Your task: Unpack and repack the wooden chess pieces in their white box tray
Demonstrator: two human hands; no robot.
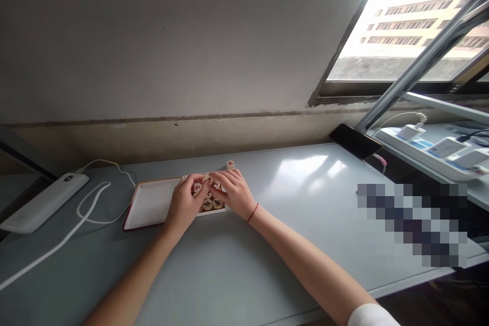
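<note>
An opened box [151, 204] lies on the desk, its white inner lid spread to the left. Several round Chinese chess pieces [207, 205] with red or black characters fill its right half. Over the box, my left hand [186, 199] is closed, thumb and fingers around a chess piece at the back of the box. From the other side, my right hand [235, 193], with a red string at the wrist, curls its fingers and thumb about the pieces there. Fingers partly hide what each hand grips. One red-marked chess piece [230, 164] stands outside the box, just behind my right hand.
A white power bank [46, 201] with a looping white cable [93, 206] lies on the left. A dark phone [355, 141] leans at the back right, near a power strip [431, 150] on the adjoining surface. A blurred-out item [412, 224] lies at the right edge.
</note>
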